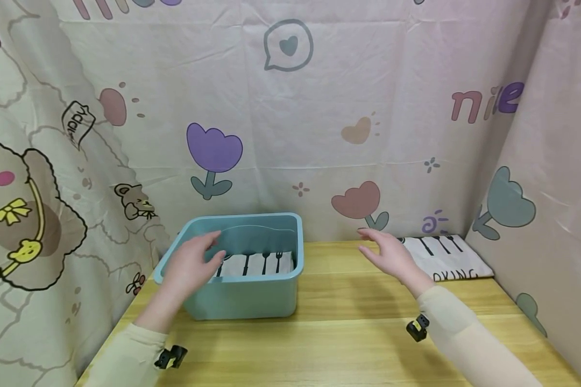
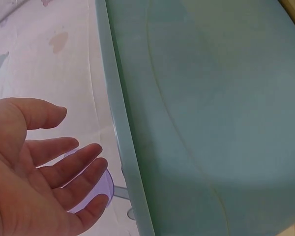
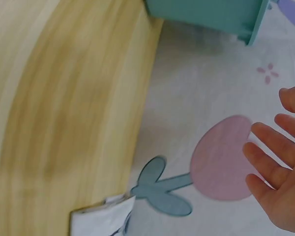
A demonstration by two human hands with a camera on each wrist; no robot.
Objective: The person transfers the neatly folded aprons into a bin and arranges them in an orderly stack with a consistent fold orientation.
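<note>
A blue-green plastic bin (image 1: pixel 242 298) stands on the left part of the wooden table. Inside it lies a folded white cloth (image 1: pixel 255 265) printed with dark cutlery shapes. My left hand (image 1: pixel 191 263) is over the bin's left side, fingers relaxed and apart, holding nothing; the left wrist view shows its palm and spread fingers beside the bin's rim (image 2: pixel 119 123). My right hand (image 1: pixel 389 255) hovers over the table, its fingers loose and nothing in them. Just right of it lies a second folded white cloth (image 1: pixel 452 260) with cutlery prints and dark lettering.
The wooden table (image 1: pixel 339 344) ends at the back against a hanging pale curtain (image 1: pixel 290 118) printed with flowers and hearts. More printed curtain (image 1: pixel 34 322) closes off the left side, and another panel (image 1: pixel 561 226) the right.
</note>
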